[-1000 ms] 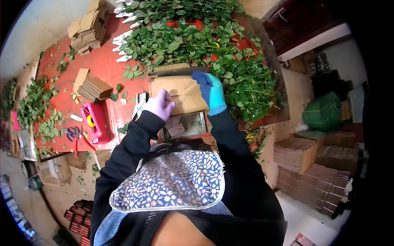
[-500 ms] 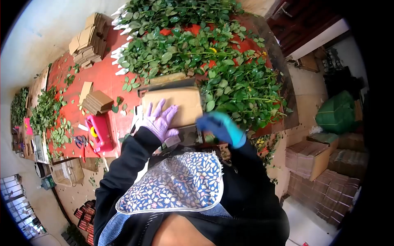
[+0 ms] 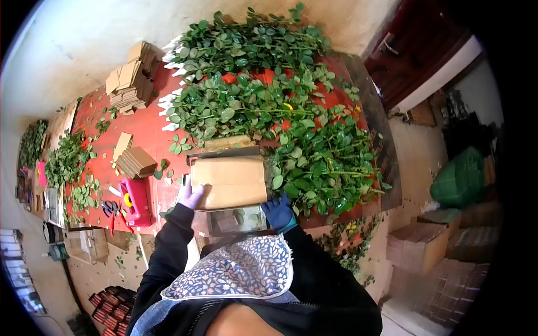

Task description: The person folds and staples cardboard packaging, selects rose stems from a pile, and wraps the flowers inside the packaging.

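Note:
A folded sheet of brown cardboard lies in a dark-edged frame at the table's front edge. My left hand, in a lilac glove, rests against its left edge, the thumb apart from the fingers and pointing over the sheet. At the lower right corner of the cardboard is my right hand, in a dark blue glove with a turquoise cuff, its fingers apart and touching the corner. Long leafy stems lie just to the right of the frame.
More leafy stems with white-wrapped ends cover the back of the red table. Cardboard pieces are stacked at the back left. A pink holder and pruning shears lie to the left. Boxes stand at the right.
My left hand has slid from the top of the cardboard to its left edge. My right hand, blurred earlier, has come in to the lower right corner. The camera view has tilted up.

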`<control>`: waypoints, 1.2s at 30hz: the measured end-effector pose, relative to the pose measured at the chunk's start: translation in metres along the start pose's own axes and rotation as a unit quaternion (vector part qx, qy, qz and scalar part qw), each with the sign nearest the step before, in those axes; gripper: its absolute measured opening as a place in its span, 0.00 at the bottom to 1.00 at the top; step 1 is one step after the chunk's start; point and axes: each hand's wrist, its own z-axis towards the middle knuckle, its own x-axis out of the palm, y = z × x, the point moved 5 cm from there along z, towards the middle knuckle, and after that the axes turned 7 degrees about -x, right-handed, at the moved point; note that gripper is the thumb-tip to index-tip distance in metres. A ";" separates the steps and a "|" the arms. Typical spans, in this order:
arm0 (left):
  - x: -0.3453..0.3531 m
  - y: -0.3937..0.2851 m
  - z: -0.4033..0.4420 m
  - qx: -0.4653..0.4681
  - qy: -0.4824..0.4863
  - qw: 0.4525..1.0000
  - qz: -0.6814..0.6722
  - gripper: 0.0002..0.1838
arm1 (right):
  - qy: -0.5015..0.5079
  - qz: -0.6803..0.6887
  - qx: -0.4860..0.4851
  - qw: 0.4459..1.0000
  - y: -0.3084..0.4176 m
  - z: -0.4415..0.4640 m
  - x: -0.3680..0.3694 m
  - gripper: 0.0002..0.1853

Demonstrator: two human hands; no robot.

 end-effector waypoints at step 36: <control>0.051 0.063 -0.521 0.060 -0.662 0.746 -0.034 0.82 | 0.443 -0.139 0.738 0.489 -0.355 -0.223 0.282 0.32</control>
